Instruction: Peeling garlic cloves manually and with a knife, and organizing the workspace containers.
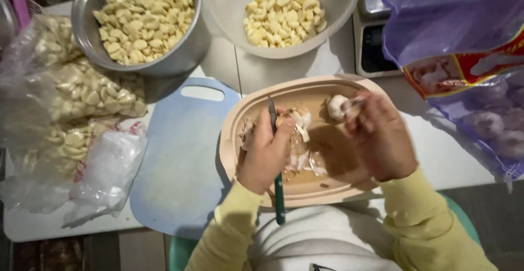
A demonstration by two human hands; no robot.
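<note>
At the frame's centre, the left hand closes its fingers around a green-handled knife, long axis near vertical, blade pointing up over the oval beige plastic tray; the right hand pinches a white garlic bulb just right of it

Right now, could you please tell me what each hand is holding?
Left hand: closed on a green-handled knife.
Right hand: closed on a garlic bulb.
</note>
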